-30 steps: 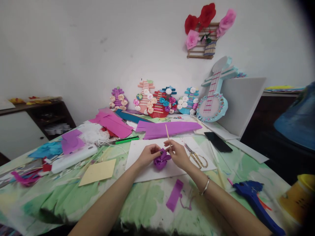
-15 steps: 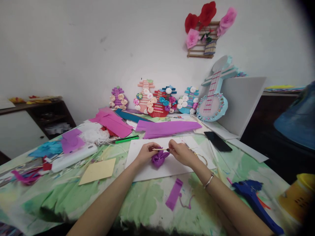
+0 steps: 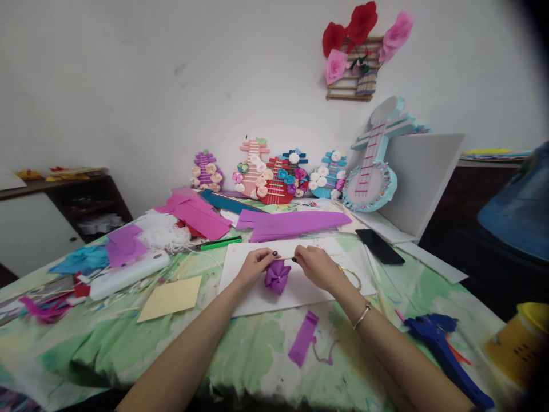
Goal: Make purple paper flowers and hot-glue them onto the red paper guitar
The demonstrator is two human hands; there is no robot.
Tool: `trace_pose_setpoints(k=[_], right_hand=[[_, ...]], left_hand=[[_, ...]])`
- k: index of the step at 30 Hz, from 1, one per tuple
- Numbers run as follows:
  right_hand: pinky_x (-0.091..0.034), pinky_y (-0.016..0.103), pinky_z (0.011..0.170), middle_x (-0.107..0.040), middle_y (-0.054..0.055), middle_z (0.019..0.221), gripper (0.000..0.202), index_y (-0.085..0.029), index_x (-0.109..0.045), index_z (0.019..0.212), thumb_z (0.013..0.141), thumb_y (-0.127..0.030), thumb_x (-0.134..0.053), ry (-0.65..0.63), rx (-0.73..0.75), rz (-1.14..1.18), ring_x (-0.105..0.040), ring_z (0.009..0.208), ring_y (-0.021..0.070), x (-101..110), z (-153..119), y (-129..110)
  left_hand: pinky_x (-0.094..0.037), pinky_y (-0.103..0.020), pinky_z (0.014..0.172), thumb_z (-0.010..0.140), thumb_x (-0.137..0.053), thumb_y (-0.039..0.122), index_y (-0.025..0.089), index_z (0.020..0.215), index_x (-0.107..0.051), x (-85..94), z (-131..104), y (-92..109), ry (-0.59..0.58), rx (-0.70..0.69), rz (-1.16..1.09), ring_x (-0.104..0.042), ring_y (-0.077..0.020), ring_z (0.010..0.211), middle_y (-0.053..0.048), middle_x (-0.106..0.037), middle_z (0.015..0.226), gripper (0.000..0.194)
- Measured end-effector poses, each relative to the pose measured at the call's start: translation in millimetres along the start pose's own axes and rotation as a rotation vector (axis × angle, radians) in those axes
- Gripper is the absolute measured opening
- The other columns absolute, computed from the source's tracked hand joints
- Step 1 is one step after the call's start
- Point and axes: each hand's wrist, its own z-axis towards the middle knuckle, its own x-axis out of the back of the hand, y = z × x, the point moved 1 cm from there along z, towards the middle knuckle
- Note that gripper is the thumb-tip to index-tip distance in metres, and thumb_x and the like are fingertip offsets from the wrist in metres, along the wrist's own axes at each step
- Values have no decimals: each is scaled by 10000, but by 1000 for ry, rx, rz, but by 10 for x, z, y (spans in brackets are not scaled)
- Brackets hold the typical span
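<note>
Above a sheet of white paper, my left hand and my right hand are closed in a pinch on a thin wooden stick, held level between them. Just under the stick, beside my left fingertips, is a purple crepe paper flower with folded petals. Whether the left fingers also grip its upper edge is hidden. Scissors with gold-coloured handles lie partly behind my right hand. Closer to me are a purple paper strip and a thin twisted purple scrap.
Blue glue gun and yellow container stand at the right; a black phone lies behind. Purple crepe paper, a green cutter, white yarn and a beige card are spread around. Decorated paper instruments line the wall.
The left thumb has lifted and shifted slightly along the stick. The purple flower now sits lower and rounder, its petal no longer stretched towards my right fingers.
</note>
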Motion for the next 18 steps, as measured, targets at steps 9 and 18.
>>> trace_pose_setpoints(k=[9,18], right_hand=[[-314,260,670,-623,73,813,159,-186,-600,881,924,-225,-451,54,11,9,-555,779,183,-37,16,28],[-305,259,682,-643,43,775,145,-182,-616,817,891,-203,-494,90,37,91,-547,783,167,-68,17,19]], left_hand=[[-419,-233,591,651,-733,280,123,732,-688,-2,-20,36,-8,-5,5,-571,-121,602,-29,-654,653,182],[-448,-249,596,605,-737,211,119,733,-693,-1,-27,55,19,-5,-3,-596,-131,592,-37,-678,656,164]])
